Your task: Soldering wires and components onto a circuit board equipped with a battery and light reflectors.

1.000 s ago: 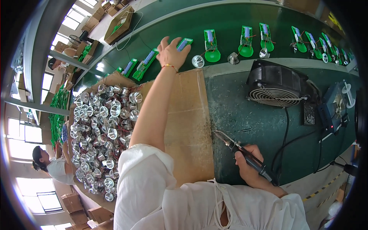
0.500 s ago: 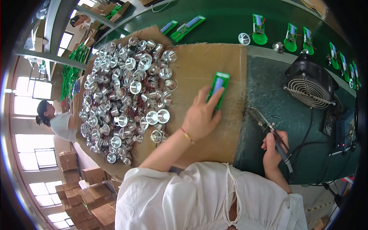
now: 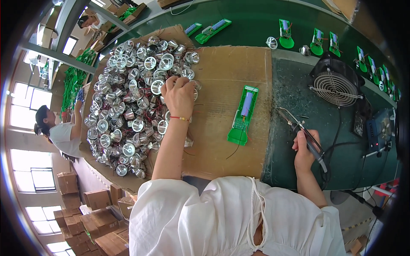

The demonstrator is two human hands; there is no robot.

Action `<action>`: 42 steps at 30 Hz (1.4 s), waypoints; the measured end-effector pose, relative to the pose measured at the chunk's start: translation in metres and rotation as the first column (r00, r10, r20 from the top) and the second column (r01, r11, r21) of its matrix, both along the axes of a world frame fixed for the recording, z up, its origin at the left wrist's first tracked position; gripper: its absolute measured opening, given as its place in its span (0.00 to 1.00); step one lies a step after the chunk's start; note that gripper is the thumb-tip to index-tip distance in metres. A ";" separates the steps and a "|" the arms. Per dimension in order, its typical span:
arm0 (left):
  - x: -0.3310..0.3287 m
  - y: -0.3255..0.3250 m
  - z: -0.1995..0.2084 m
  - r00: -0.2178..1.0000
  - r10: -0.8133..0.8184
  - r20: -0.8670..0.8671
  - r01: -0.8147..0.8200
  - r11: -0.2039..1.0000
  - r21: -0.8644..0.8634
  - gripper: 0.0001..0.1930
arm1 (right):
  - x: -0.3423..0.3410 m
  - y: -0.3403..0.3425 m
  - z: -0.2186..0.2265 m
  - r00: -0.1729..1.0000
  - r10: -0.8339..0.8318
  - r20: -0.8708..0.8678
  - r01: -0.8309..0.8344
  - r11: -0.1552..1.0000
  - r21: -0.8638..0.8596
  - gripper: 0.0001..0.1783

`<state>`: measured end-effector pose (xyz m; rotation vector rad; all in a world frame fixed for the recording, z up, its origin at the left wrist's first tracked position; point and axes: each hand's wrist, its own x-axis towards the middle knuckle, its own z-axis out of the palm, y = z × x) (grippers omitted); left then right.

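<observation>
My left hand reaches onto the right edge of a heap of shiny silver reflector cups with thin red wires. Its fingers are curled down and their tips are hidden, so what they hold does not show. On the cardboard to its right lies a green plastic housing with a blue-purple cylindrical cell, a small circuit board and loose wires; no hand touches it. My right hand is closed around the grey-black handle of a soldering iron, whose bent metal tip points up and left over the dark green mat.
Along the far side stand several more green housings and loose reflectors. A black fan with a round wire guard sits at right, near a blue box and cables. Two people work at the left, beyond the bench.
My left hand has let go of the green housing and moved left onto the reflector heap. The housing now lies nearer to me, fully in sight. My right hand still holds the soldering iron.
</observation>
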<state>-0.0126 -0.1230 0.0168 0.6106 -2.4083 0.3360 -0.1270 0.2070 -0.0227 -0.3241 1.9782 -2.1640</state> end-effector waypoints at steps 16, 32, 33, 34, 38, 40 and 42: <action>0.026 0.122 -0.009 0.972 -0.154 -0.175 0.222 0.380 0.898 0.07 | 0.034 -0.010 0.021 0.892 0.354 -0.281 -0.332 0.935 0.125 0.08; 0.025 0.123 -0.018 0.975 -0.138 -0.173 0.215 0.416 0.883 0.07 | 0.039 -0.025 0.029 0.920 0.254 0.298 -0.234 0.967 -0.101 0.09; 0.024 0.124 -0.018 0.978 -0.129 -0.166 0.204 0.395 0.895 0.07 | 0.039 -0.023 0.029 0.921 0.253 0.297 -0.233 0.967 -0.100 0.09; 0.023 0.123 -0.017 0.977 -0.129 -0.167 0.205 0.395 0.895 0.07 | 0.040 -0.022 0.030 0.941 0.236 0.241 -0.217 0.971 -0.105 0.09; 0.022 0.123 -0.016 0.978 -0.120 -0.169 0.202 0.376 0.904 0.08 | 0.041 -0.016 0.031 0.962 0.234 0.141 -0.226 0.972 -0.070 0.09; 0.022 0.122 -0.018 0.979 -0.118 -0.165 0.198 0.376 0.905 0.08 | 0.041 -0.017 0.029 0.964 0.240 0.117 -0.235 0.970 -0.058 0.09; 0.022 0.122 -0.018 0.978 -0.121 -0.167 0.202 0.394 0.897 0.08 | 0.041 -0.016 0.028 0.959 0.256 0.120 -0.253 0.967 -0.037 0.09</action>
